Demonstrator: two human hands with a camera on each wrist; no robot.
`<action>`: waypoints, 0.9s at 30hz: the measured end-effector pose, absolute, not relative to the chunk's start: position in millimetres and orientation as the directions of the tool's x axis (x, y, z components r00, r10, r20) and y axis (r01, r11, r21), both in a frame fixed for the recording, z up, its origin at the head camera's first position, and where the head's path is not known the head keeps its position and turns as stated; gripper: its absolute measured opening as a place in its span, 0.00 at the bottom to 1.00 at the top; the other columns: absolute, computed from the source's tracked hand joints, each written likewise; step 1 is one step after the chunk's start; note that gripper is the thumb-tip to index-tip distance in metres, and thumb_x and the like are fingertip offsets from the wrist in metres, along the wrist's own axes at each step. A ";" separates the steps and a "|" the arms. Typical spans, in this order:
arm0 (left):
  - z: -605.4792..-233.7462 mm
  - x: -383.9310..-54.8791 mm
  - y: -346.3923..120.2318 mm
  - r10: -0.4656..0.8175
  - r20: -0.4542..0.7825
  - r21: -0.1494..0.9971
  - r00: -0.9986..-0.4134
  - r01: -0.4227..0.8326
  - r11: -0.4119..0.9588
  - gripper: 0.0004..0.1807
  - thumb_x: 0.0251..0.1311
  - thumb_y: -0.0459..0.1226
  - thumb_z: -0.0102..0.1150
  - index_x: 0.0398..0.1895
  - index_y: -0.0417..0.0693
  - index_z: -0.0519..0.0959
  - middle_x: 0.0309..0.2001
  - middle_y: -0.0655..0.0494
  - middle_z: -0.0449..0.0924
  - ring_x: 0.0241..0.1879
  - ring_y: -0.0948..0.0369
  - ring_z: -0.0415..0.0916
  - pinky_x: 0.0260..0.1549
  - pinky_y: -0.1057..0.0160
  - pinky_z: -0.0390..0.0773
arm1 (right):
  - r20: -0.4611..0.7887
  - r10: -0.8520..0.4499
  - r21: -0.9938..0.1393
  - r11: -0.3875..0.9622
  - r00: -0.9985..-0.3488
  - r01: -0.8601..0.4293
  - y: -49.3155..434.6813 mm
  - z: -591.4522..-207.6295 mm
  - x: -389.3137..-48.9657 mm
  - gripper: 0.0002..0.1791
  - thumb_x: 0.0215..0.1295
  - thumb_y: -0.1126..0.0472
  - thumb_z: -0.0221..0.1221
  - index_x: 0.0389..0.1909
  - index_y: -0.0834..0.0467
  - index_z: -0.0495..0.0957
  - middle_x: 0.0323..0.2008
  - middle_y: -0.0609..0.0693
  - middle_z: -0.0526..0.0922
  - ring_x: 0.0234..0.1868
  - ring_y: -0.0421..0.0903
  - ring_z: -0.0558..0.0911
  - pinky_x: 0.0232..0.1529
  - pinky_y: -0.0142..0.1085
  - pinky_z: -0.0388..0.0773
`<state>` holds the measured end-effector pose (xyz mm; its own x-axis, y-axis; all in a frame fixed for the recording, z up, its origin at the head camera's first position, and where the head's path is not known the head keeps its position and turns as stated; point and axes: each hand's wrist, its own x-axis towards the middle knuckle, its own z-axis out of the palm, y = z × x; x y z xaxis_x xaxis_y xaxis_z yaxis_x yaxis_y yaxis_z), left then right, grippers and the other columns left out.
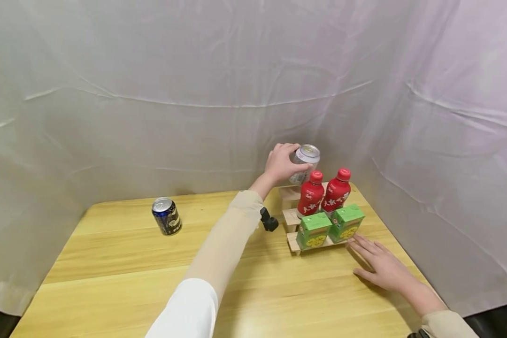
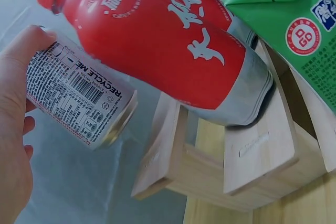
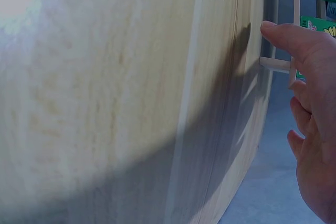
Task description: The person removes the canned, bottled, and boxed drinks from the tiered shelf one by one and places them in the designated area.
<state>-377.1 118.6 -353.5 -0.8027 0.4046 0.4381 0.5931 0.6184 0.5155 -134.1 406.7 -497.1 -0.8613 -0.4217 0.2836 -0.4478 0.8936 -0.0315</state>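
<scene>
Drink can [image 1: 307,172], white and silver, held by the left hand [image 1: 282,163] above the rear of a three-tiered wooden stand [image 2: 257,163]. Fingers of this hand parted to the can's width and curled about it, thumb on the near side; printed words "RECYCLE ME" and a barcode legible in the left wrist view, with a gap between can base and top step. On the middle step, upright and side by side: left red bottle [image 1: 310,197] and right red bottle [image 1: 336,192], both with red caps and white lettering. On the lowest step, in front of the bottles: left green carton [image 1: 314,231] and right green carton [image 1: 346,223], each printed with yellow flowers. Beside the front right corner of the stand: right hand [image 1: 382,265], fingers extended and nearly straight, thumb spread apart, nothing in grasp; contact between fingertips and stand hard to tell at this angle. Well to the left, upright on the wood-grained tabletop [image 1: 131,281]: dark blue Pepsi can [image 1: 167,218] with silver lid. Behind and to both sides: pale grey curtain [image 1: 152,131], creased horizontally.
</scene>
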 end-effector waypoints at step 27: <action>-334.5 -353.7 53.8 0.262 0.486 0.657 -0.834 0.547 0.519 0.39 0.46 0.56 0.72 0.62 0.51 0.76 0.62 0.55 0.76 0.60 0.57 0.67 0.59 0.52 0.69 | 0.293 -0.436 -0.024 0.886 -0.851 -0.463 410.0 -499.0 -141.9 0.41 0.55 0.46 0.68 0.68 0.55 0.68 0.68 0.62 0.68 0.64 0.61 0.72 0.68 0.19 0.22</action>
